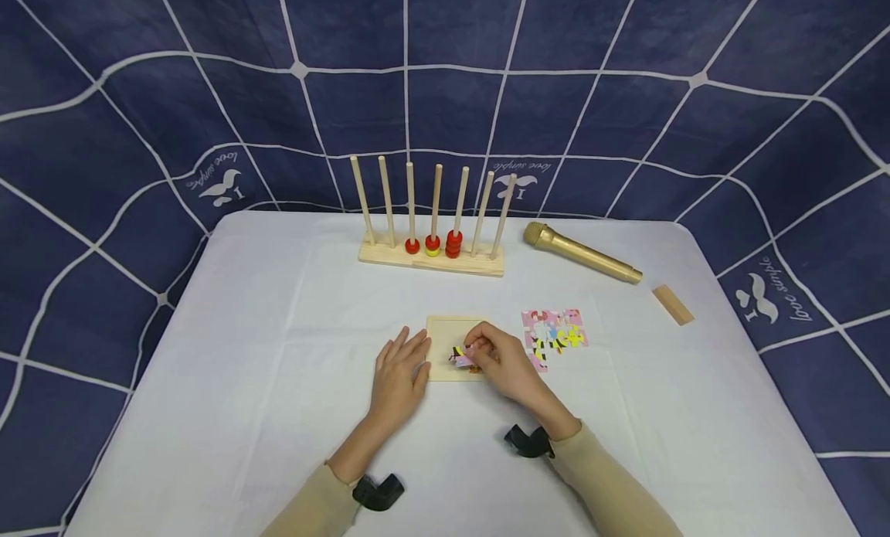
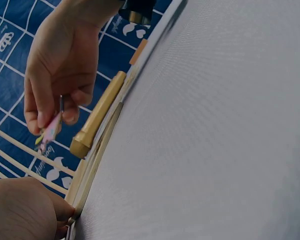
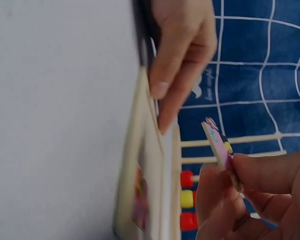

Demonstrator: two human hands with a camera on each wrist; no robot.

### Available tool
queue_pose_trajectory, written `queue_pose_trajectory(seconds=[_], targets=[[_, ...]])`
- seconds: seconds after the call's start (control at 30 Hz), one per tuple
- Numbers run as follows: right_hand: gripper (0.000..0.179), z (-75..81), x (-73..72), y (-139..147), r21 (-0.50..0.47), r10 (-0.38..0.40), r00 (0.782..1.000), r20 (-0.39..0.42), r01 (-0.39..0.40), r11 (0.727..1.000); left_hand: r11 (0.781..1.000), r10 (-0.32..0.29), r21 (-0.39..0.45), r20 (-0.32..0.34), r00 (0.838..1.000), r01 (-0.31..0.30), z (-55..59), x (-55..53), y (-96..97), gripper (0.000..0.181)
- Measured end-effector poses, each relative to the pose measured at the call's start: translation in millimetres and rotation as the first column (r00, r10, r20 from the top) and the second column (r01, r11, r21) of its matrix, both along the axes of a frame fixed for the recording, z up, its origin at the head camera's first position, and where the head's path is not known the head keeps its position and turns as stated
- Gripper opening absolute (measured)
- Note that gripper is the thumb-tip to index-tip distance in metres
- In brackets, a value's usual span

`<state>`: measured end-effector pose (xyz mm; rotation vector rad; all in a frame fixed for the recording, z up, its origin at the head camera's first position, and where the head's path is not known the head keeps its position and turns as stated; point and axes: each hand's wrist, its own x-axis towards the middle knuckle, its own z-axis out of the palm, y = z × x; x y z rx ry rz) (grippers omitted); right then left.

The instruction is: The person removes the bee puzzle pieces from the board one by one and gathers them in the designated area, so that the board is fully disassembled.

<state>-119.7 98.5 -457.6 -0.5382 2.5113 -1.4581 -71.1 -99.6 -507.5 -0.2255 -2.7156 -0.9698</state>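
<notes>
A pale wooden puzzle tray lies on the white table in front of the person. The left hand rests beside it, fingers extended and touching its left edge. Over the tray, the right hand pinches a pink, yellow and black jigsaw piece between thumb and fingers. The right wrist view shows this piece raised clear of the tray, with another colourful piece lying inside. To the right of the tray, several pink and yellow jigsaw pieces lie grouped together, partly behind the right hand.
Behind the tray stands a wooden counting rack with upright pegs and a few red and yellow beads. A gold microphone lies at the back right, near a small wooden block. Blue gridded cloth surrounds the table.
</notes>
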Motion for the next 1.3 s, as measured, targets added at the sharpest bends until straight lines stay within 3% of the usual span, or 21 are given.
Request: queue_pose_trajectory(seconds=[0.17, 0.33, 0.53, 0.67, 0.83, 1.0, 1.3], targets=[[0.007, 3.5, -3.3, 22, -0.069, -0.057, 0.997, 0.061, 0.061, 0.996, 1.000, -0.001, -0.001, 0.002, 1.000, 0.001, -0.1, -0.9, -0.2, 0.038], [0.012, 3.7, -5.4, 59, -0.081, -0.165, 0.982, 0.095, 0.172, 0.982, 1.000, 0.002, 0.006, -0.003, 1.000, -0.002, -1.6, -1.9, -1.2, 0.038], [0.020, 5.9, -3.4, 107, -0.062, -0.334, 0.938, 0.095, 0.341, 0.938, 1.000, 0.006, 0.002, -0.003, 1.000, -0.006, -1.9, -1.9, -1.6, 0.038], [0.024, 4.4, -1.1, 129, -0.016, -0.403, 0.911, 0.085, 0.406, 0.914, 1.000, 0.003, -0.001, 0.006, 1.000, -0.003, -1.1, -1.6, -1.1, 0.038], [0.023, -5.8, -0.6, 138, 0.029, -0.424, 0.901, 0.098, 0.423, 0.906, 1.000, 0.000, 0.008, 0.003, 1.000, 0.000, -1.2, -1.5, -0.3, 0.037], [0.021, -16.8, -0.9, 135, 0.077, -0.397, 0.912, 0.101, 0.390, 0.917, 1.000, -0.001, 0.017, -0.003, 1.000, 0.001, -3.2, -1.7, 0.0, 0.037], [0.019, -21.0, 0.9, 132, 0.124, -0.422, 0.902, 0.093, 0.410, 0.904, 1.000, 0.000, 0.024, 0.015, 1.000, -0.001, -2.8, -1.4, 0.0, 0.038]])
